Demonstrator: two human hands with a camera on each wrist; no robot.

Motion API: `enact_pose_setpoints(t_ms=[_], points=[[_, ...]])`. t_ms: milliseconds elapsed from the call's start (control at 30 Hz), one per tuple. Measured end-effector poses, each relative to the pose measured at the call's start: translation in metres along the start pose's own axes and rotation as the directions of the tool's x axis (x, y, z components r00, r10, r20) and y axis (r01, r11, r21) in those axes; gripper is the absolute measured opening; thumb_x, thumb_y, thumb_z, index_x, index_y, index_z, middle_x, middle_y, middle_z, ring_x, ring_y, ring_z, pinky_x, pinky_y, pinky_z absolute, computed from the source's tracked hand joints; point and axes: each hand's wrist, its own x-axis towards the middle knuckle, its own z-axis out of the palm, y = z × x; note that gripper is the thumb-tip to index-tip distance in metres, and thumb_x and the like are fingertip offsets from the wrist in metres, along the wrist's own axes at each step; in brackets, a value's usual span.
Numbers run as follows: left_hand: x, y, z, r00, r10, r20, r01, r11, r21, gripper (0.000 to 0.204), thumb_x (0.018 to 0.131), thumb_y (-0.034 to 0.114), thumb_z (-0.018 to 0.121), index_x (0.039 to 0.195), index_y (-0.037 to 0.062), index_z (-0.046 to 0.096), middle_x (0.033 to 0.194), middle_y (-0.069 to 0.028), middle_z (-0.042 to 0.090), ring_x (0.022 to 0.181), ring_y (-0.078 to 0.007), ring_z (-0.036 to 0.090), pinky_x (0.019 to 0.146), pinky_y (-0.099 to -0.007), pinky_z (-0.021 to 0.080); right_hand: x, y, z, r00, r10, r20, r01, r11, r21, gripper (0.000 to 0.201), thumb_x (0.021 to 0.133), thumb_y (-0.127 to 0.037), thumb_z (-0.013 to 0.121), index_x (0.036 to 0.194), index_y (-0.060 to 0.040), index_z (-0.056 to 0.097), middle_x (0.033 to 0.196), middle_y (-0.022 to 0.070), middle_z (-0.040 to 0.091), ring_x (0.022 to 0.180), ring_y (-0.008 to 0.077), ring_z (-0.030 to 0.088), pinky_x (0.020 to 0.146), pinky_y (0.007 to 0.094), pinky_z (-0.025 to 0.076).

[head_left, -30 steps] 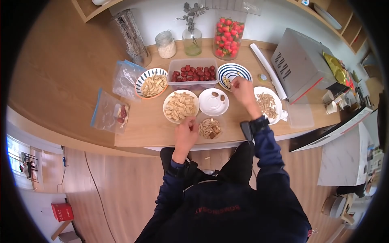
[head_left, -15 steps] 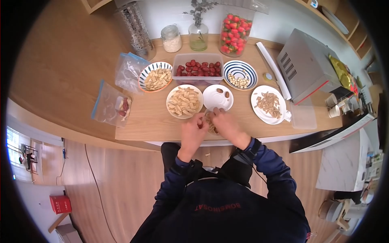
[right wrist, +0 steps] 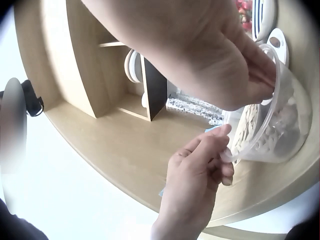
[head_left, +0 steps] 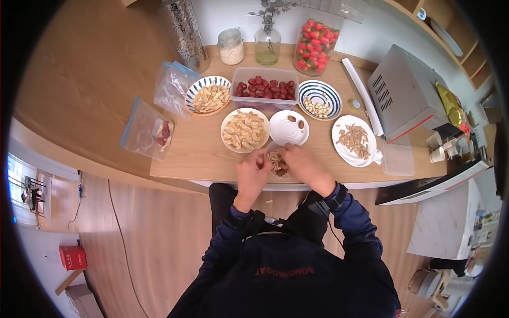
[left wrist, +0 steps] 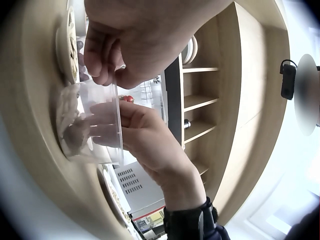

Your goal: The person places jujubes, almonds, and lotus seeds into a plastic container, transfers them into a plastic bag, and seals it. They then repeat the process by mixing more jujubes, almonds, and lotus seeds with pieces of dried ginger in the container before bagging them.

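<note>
A clear plastic cup (left wrist: 97,145) holding pale, stick-like pieces and some brown ones stands near the table's front edge. Thumb and fingers of my left hand (head_left: 252,176) pinch its rim on the left, as the right wrist view also shows at the left hand (right wrist: 192,180). From the right, my right hand (head_left: 306,168) reaches over the rim; in the left wrist view the right hand (left wrist: 147,140) has its fingers loosely extended inside the cup, seen through its wall. Whether those fingertips touch a piece is unclear. Behind the cup, a white saucer (head_left: 282,139) bears a few brown items.
Around the cup stand a bowl of pale sticks (head_left: 244,131), a tub of red dates (head_left: 265,89), a blue-striped plate (head_left: 333,99) with round pale pieces and a white plate (head_left: 340,151). Zip bags (head_left: 143,127) lie left; a strawberry container (head_left: 316,47) and grey appliance (head_left: 400,93) stand behind.
My right hand has come from the blue-striped plate down to the cup, its fingers now inside. My left hand has shifted slightly right onto the cup's rim. The head view has moved a little.
</note>
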Motion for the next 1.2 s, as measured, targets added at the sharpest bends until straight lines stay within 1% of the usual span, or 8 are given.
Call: enact_pose_setpoints(t_ms=[133, 233, 433, 533, 633, 933, 1133, 1200], points=[[-0.001, -0.003, 0.001, 1.0, -0.016, -0.021, 0.016, 1.0, -0.021, 0.026, 0.082, -0.001, 0.07, 0.107, -0.0007, 0.07, 0.064, -0.0089, 0.065, 0.055, -0.0111, 0.06, 0.057, -0.0278, 0.051, 0.004, 0.004, 0.005, 0.998, -0.034, 0.043, 0.032, 0.998, 0.051, 0.024, 0.077, -0.003, 0.071, 0.1, -0.0014, 0.065, 0.096, 0.0173, 0.062, 0.093, 0.0379, 0.065, 0.079, 0.0458, 0.053], [-0.002, -0.006, -0.002, 0.999, -0.049, 0.001, 0.049, 0.999, -0.023, 0.026, 0.083, 0.002, 0.07, 0.108, -0.0017, 0.069, 0.067, -0.014, 0.066, 0.056, -0.0201, 0.064, 0.059, -0.0331, 0.053, 0.013, 0.006, -0.002, 0.993, 0.015, 0.12, -0.062, 0.915, 0.398, 0.022, 0.077, -0.006, 0.072, 0.097, -0.002, 0.064, 0.095, 0.0164, 0.062, 0.092, 0.0387, 0.064, 0.079, 0.0467, 0.053], [-0.004, -0.009, -0.003, 0.999, -0.046, 0.003, 0.046, 0.999, -0.024, 0.025, 0.083, -0.001, 0.069, 0.108, -0.0013, 0.07, 0.064, -0.0086, 0.065, 0.056, -0.0111, 0.061, 0.057, -0.0281, 0.051, 0.006, -0.002, 0.003, 0.998, -0.059, 0.035, 0.059, 0.998, -0.019, 0.017, 0.077, -0.007, 0.073, 0.092, 0.0011, 0.07, 0.092, 0.0194, 0.067, 0.092, 0.0382, 0.067, 0.078, 0.046, 0.055], [-0.005, -0.009, -0.001, 0.999, -0.05, 0.002, 0.05, 0.999, -0.016, 0.025, 0.084, 0.0, 0.069, 0.109, -0.0016, 0.07, 0.064, -0.0085, 0.065, 0.056, -0.0113, 0.061, 0.057, -0.0281, 0.051, 0.009, -0.002, 0.007, 0.998, -0.059, 0.032, 0.06, 0.997, -0.045, 0.014, 0.076, -0.007, 0.072, 0.087, 0.0019, 0.071, 0.09, 0.0202, 0.067, 0.089, 0.0378, 0.068, 0.077, 0.0454, 0.056], [-0.004, -0.01, -0.005, 0.996, -0.075, 0.039, 0.076, 0.997, -0.022, 0.028, 0.084, 0.003, 0.07, 0.112, -0.0022, 0.068, 0.067, -0.0141, 0.065, 0.056, -0.0204, 0.063, 0.059, -0.0339, 0.052, 0.012, -0.001, 0.008, 0.997, -0.061, 0.052, 0.063, 0.997, -0.038, 0.015, 0.075, -0.008, 0.072, 0.086, 0.0023, 0.07, 0.091, 0.0208, 0.067, 0.087, 0.038, 0.068, 0.076, 0.0452, 0.056], [-0.004, -0.009, -0.005, 0.997, -0.061, 0.054, 0.063, 0.998, -0.022, 0.027, 0.086, 0.005, 0.07, 0.112, -0.0019, 0.068, 0.069, -0.0145, 0.064, 0.058, -0.022, 0.063, 0.06, -0.0346, 0.052, 0.015, 0.0, 0.005, 0.989, -0.052, 0.14, 0.063, 0.995, -0.075, 0.018, 0.073, -0.008, 0.074, 0.086, 0.0022, 0.07, 0.09, 0.0221, 0.068, 0.087, 0.0381, 0.069, 0.075, 0.046, 0.056], [-0.002, -0.004, -0.011, 0.993, -0.079, 0.09, 0.08, 0.997, -0.012, 0.024, 0.089, 0.01, 0.071, 0.11, -0.0009, 0.067, 0.07, -0.0143, 0.065, 0.06, -0.0255, 0.065, 0.06, -0.037, 0.052, 0.013, -0.001, -0.005, 0.996, 0.015, -0.087, -0.009, 0.997, 0.075, 0.02, 0.074, -0.007, 0.073, 0.092, 0.0014, 0.07, 0.085, 0.0197, 0.07, 0.08, 0.0388, 0.069, 0.072, 0.0446, 0.056], [-0.002, -0.003, -0.011, 0.998, -0.031, 0.052, 0.032, 0.999, -0.016, 0.024, 0.089, 0.01, 0.072, 0.11, -0.0001, 0.067, 0.075, -0.0148, 0.067, 0.063, -0.0267, 0.066, 0.062, -0.0376, 0.053, 0.009, -0.003, -0.019, 0.991, 0.084, -0.102, -0.05, 0.953, 0.3, 0.017, 0.076, -0.006, 0.072, 0.092, 0.0003, 0.069, 0.082, 0.0183, 0.071, 0.077, 0.0384, 0.069, 0.071, 0.043, 0.056]])
